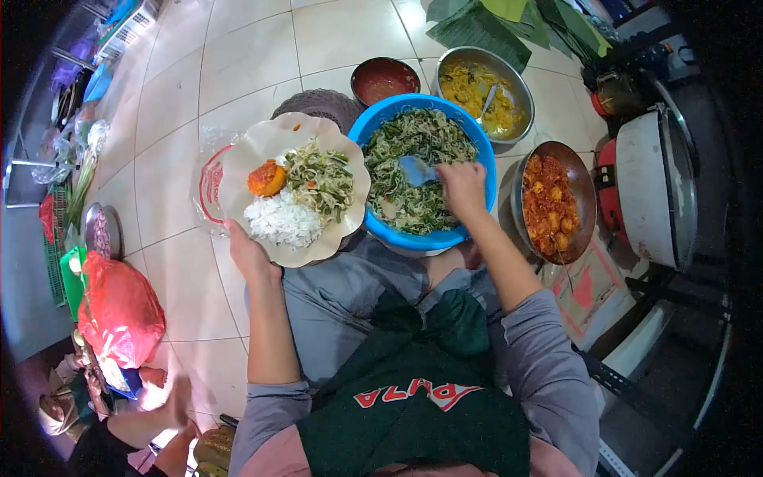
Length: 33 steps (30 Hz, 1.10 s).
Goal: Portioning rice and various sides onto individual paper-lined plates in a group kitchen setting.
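Note:
My left hand [253,253] holds a scalloped cream plate [238,173] by its lower left edge, fingers hidden beneath. White rice [283,219], shredded vegetables [322,182] and an egg-like piece covered in red sauce [266,179] lie on it. To its right is a blue plastic basin [490,191] full of mixed shredded vegetables [399,140]. Over the basin's right side, my right hand [464,188] grips a light-blue plastic spoon [417,171], its bowl resting on the vegetables.
Behind the basin are a red-brown bowl [384,82] and a metal bowl of yellow food [477,89] with a spoon. A pan of red-sauced food [548,203] sits right. Banana leaves [477,30] lie at the back. At left are a red plastic bag [122,310] and another person's legs [143,423].

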Motion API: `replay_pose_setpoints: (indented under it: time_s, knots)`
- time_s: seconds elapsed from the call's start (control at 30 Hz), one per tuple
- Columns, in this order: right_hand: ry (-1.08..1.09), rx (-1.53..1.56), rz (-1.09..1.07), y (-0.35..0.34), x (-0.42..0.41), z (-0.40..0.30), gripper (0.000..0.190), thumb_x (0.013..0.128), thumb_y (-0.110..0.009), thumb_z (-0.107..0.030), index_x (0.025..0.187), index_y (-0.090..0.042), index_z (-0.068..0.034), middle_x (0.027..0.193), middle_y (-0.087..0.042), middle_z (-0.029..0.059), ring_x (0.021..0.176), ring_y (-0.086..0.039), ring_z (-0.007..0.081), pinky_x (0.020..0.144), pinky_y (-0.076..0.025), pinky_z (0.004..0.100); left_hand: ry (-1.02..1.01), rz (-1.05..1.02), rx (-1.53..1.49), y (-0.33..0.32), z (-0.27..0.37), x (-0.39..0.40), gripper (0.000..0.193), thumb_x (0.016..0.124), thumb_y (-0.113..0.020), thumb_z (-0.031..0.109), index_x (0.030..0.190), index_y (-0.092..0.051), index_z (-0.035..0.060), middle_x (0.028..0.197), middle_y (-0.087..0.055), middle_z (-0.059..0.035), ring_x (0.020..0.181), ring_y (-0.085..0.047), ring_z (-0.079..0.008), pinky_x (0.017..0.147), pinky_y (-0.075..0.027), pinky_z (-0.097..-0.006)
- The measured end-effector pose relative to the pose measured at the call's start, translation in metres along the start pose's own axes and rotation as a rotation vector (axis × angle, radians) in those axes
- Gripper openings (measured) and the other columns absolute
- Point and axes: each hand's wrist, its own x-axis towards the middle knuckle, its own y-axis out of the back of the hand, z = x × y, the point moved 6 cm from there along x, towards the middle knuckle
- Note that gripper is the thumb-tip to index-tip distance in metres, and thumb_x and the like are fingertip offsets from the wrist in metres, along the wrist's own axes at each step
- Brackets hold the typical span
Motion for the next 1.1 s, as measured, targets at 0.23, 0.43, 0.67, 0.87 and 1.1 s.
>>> replay_pose_setpoints:
  time_s: [0.23,0.43,0.67,0.87,1.1]
  knots:
    - [-0.156,0.375,-0.007,-0.015,-0.034,-0.015,0.013,0.081,-0.054,-0.017,0.088,-0.064,-0.013,0.075,-0.059,0.0077,0.08,-0.053,0.0255,0.077,-0.03,0.0399,0.022,0.013,0.007,-0.001,-0.004,-0.004,0.048,0.093,-0.032,0.036,0.122,-0.039,-0.0008,0.117,-0.05,-0.0138,0.102,-0.053,-0.026,0.084,-0.046,-0.0386]
    - [-0.34,0.533,-0.177,-0.015,-0.045,0.002,0.016,0.082,-0.054,-0.021,0.09,-0.065,-0.013,0.079,-0.062,0.0077,0.08,-0.056,0.027,0.076,-0.032,0.0393,0.022,-0.013,-0.031,0.0,-0.005,-0.002,0.048,0.093,-0.031,0.038,0.122,-0.04,-0.0004,0.116,-0.051,-0.0134,0.101,-0.053,-0.0261,0.083,-0.046,-0.0389]
    - [-0.435,0.639,-0.073,0.009,-0.042,0.011,0.018,0.083,-0.052,-0.019,0.091,-0.065,-0.01,0.069,-0.062,0.0063,0.066,-0.059,0.0204,0.066,-0.04,0.0333,0.02,0.02,-0.03,0.001,0.0,-0.004,0.049,0.093,-0.033,0.039,0.12,-0.042,-0.0016,0.112,-0.052,-0.0122,0.099,-0.054,-0.0245,0.082,-0.046,-0.0375]
    - [-0.55,0.847,-0.053,0.022,-0.046,0.024,0.019,0.085,-0.052,-0.017,0.095,-0.063,-0.005,0.068,-0.061,0.0033,0.064,-0.057,0.0108,0.059,-0.044,0.0246,0.024,0.003,0.004,0.003,-0.001,0.0,0.047,0.093,-0.035,0.037,0.117,-0.044,-0.0026,0.11,-0.053,-0.0112,0.096,-0.055,-0.0217,0.079,-0.047,-0.0342]
    - [-0.474,0.965,-0.004,0.096,-0.016,-0.022,0.019,0.086,-0.052,-0.015,0.095,-0.062,-0.002,0.069,-0.058,0.0022,0.064,-0.053,0.0071,0.059,-0.042,0.0232,0.086,0.029,0.01,0.016,-0.004,0.01,0.049,0.092,-0.037,0.038,0.114,-0.045,-0.005,0.11,-0.052,-0.013,0.099,-0.051,-0.021,0.082,-0.044,-0.0345]
